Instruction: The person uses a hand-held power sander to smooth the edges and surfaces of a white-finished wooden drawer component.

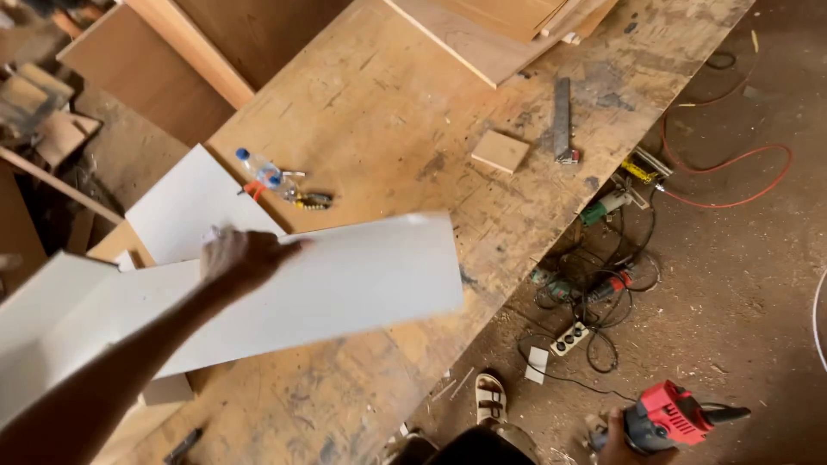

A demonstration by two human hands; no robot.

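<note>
My left hand [244, 257] grips the top edge of a long white panel [362, 280], which is blurred and hangs slantwise over the worn wooden workbench [388, 112]. My arm reaches to it from the lower left. My right hand [613, 437] is low at the bottom edge, over the dusty floor, and holds a red and black power tool [676, 415]. A second white panel [194, 202] lies on the bench behind my left hand.
On the bench lie a plastic water bottle [259, 168], a small wooden square [500, 151] and a metal bar [562, 120]. Wooden boards [482, 34] are stacked at the far end. Power tools, a power strip [569, 337] and tangled cables [603, 284] litter the floor. My sandalled foot [491, 398] shows below.
</note>
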